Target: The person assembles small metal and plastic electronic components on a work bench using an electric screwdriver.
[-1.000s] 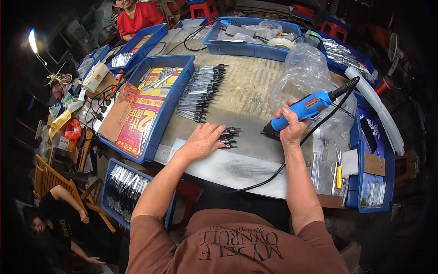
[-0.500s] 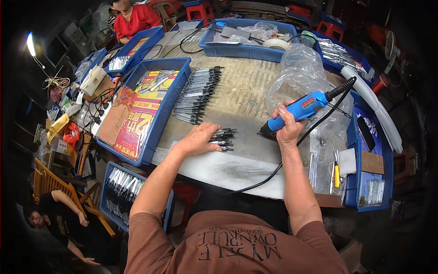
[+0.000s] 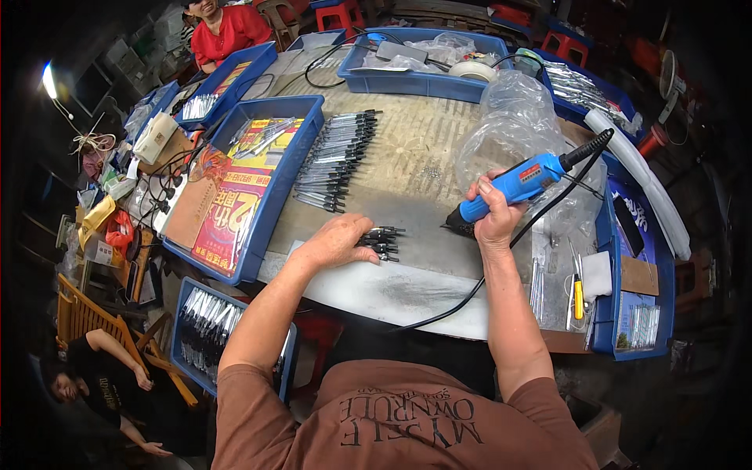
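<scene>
At a table point(image 3: 427, 149), a person's right hand point(image 3: 495, 223) wraps its fingers around a blue driver point(image 3: 523, 182), the dark tip point(image 3: 457, 222) pointing left of them. The left hand point(image 3: 337, 242) arches its fingers over a bunch of pens point(image 3: 386, 242) jutting out rightward; whether they grip is hidden. A row of pens point(image 3: 338, 158) lies just beyond those fingers.

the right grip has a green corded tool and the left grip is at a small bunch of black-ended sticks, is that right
Not quite: the corded tool in the right grip is blue, as the head view shows. The left grip is indeed at the black-ended sticks.
</scene>
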Motion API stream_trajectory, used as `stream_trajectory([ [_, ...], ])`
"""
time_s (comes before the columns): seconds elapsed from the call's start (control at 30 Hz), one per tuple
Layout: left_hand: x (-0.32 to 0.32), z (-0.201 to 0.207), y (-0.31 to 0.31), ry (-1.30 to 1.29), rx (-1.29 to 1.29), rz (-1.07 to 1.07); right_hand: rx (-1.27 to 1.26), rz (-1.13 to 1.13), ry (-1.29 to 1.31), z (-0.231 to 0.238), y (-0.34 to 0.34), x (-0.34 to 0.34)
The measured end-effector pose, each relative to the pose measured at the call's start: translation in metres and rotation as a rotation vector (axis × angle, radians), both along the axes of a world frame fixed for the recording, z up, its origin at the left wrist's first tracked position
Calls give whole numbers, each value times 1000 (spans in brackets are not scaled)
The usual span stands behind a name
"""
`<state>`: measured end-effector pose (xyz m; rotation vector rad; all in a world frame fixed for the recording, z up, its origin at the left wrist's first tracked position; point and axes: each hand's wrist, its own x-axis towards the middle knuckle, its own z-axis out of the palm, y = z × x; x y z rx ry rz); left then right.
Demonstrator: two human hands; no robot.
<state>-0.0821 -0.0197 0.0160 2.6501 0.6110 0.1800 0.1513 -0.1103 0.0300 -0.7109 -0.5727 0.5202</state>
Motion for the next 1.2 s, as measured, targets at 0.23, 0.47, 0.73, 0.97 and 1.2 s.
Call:
stream_trajectory([
  [0.23, 5, 5, 1, 63, -48, -25, -27, 9, 7, -1, 0, 2],
  [0.47, 2, 5, -1, 42, -68, -40, -20, 2, 14, 1, 0, 1],
  [0.73, 4, 4, 2, 91, -134, -41, -15, -6, 17, 2, 0, 0],
  [0.97, 6, 22, -6, 177, -178, 39, -2, -7, 6, 1, 1, 1],
  [1.2, 7, 21, -6, 167, -244, 59, 5, -5, 19, 2, 0, 0],
])
